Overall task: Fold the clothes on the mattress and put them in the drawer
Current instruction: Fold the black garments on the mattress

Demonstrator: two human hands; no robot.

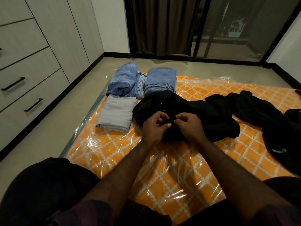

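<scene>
A crumpled black shirt with buttons [187, 110] lies in the middle of the orange patterned mattress [179, 168], which is wrapped in clear plastic. My left hand [154, 128] and my right hand [189, 126] sit close together on its front, each pinching the black cloth between thumb and fingers. Past it lie folded clothes: a grey garment [116, 114], one pair of blue jeans [125, 80] and another [160, 81]. More loose black clothes [260, 110] are spread at the right.
A white wardrobe with closed drawers and black handles [34, 104] runs along the left wall, across a strip of beige floor [48, 132]. Dark curtains [162, 25] and a glass door [236, 30] stand at the back. My knees frame the bottom edge.
</scene>
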